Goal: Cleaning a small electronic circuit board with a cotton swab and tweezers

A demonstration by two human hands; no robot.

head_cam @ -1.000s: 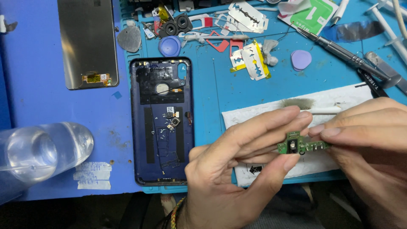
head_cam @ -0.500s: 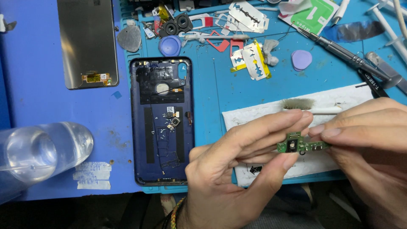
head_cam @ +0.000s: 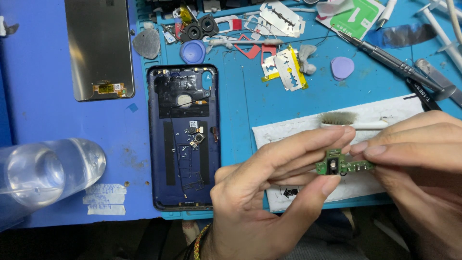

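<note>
Small green circuit board [head_cam: 342, 165], narrow strip shape with a squarish tab and a dark round component at its left end, held in the air above the bench's front edge, between both hands. Left hand [head_cam: 269, 192] pinches the board's left end: thumb under, forefinger over, other fingers curled loosely behind. Right hand [head_cam: 418, 159] closes thumb and forefinger tips on the board's right end. Braided multicoloured band on the left wrist.

Under the hands, a white paper sheet [head_cam: 288, 132] lies flat on the blue silicone mat [head_cam: 240, 106]; printed marks on it, partly hidden. A white-handled brush [head_cam: 353, 121] with a grey, worn bristle patch rests across the sheet's upper edge, just beyond the fingertips.

Left of the hands, a dark blue phone back shell [head_cam: 184, 137], rounded-corner rectangle, lies open side up, with black adhesive strips, a round cut-out and small loose metal bits inside. Further left, a glossy dark display panel [head_cam: 98, 48] with a small orange flex tab at its lower edge. A clear glass or plastic vessel [head_cam: 43, 175] lies at the bench's left front, above pale paper labels [head_cam: 103, 198].

Far side of the mat: razor blades [head_cam: 281, 17], one in a yellow wrapper, a lilac plastic pick [head_cam: 342, 67], a round blue cap [head_cam: 193, 51], a slim metal screwdriver [head_cam: 399, 67], black tweezers [head_cam: 423, 94].
</note>
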